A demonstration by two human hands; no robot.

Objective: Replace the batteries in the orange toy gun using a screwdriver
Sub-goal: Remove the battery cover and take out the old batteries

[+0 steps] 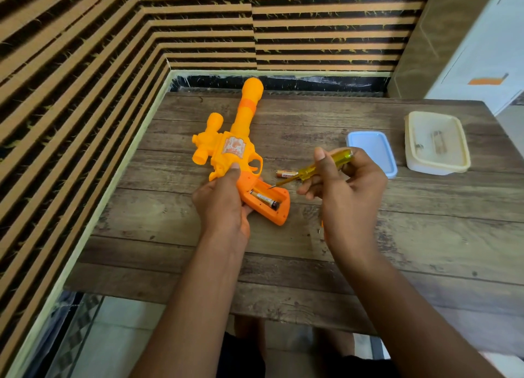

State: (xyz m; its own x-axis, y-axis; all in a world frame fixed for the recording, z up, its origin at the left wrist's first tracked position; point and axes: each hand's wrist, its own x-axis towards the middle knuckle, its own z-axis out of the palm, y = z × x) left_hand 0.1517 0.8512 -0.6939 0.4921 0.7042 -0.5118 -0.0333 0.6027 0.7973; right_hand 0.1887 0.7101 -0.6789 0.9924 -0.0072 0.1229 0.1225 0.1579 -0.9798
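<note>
The orange toy gun (235, 150) lies on the worktop (425, 235), its grip clasped by the left hand (224, 207). The right hand (348, 190) grips the screwdriver (326, 166), tip at the open compartment's rim. Prying the seated battery (263, 199) could make the tip slip and gouge the contacts. An orange sliver under the right wrist, perhaps the cover, is mostly hidden.

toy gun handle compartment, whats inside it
One battery lies in the toy gun's open compartment; the slot beside it looks empty. The screwdriver tip reaches its upper edge. The left hand covers the handle's left side.
</note>
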